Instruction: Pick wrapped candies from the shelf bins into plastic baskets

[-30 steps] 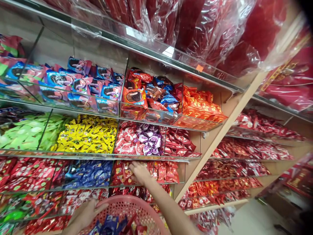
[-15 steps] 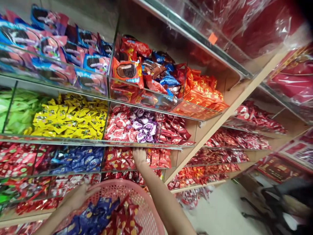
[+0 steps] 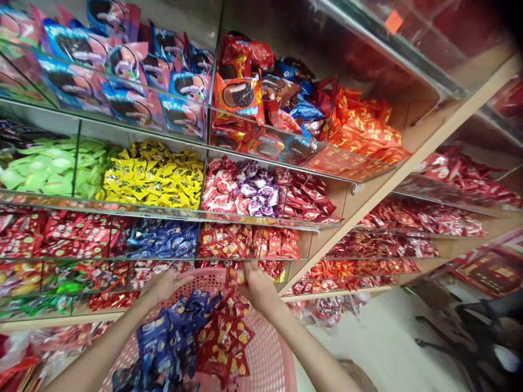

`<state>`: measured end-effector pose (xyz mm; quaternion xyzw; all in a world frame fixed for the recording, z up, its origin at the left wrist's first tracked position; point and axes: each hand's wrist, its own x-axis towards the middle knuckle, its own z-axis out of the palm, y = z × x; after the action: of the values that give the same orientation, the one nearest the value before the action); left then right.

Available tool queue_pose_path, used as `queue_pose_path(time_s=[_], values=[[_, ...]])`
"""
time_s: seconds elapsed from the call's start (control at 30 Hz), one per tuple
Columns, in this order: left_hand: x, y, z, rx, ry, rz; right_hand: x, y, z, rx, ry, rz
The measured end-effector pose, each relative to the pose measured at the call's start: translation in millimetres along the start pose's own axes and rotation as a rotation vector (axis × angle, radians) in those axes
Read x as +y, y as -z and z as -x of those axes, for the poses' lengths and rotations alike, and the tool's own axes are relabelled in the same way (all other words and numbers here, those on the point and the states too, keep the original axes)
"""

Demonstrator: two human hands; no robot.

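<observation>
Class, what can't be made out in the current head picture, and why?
In the head view:
Near rim of the basket: cut off by the bottom edge.
Basket interior beneath blue packets and red packets: covered by them.
Lettering on yellow packets: too small.
Grip of the right hand: blurred.

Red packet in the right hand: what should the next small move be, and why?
Probably lower the red packet into the basket and release it: the right hand holds it at the far rim, and similar packets already lie inside, beside blue ones.
</observation>
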<state>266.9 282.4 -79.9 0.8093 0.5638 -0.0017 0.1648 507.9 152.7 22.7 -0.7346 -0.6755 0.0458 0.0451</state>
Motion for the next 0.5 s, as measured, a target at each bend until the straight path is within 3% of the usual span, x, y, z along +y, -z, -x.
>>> queue_pose_path(time_s=[0.13, 0.23, 0.3, 0.4, 0.43, 0.5], values=[[-1, 2.7, 4, 0.01, 0.006, 0.046, -3, -58, 32, -0.221, -0.081, -0.141], [1, 3.1, 6, 0.019, -0.005, 0.03, -11, -81, 34, -0.221, -0.18, -0.109], [2, 2.1, 6, 0.021, -0.024, 0.0, -13, -75, 36, -0.193, -0.2, -0.106], [0, 0.6, 4, 0.015, -0.044, -0.022, 0, -41, 52, -0.19, -0.192, -0.182], [-2, 0.7, 3, 0.015, -0.041, -0.024, 9, -29, 63, -0.141, -0.196, -0.237], [-4, 2.5, 4, 0.028, -0.04, -0.018, 32, -11, 89, 0.095, -0.259, -0.379]])
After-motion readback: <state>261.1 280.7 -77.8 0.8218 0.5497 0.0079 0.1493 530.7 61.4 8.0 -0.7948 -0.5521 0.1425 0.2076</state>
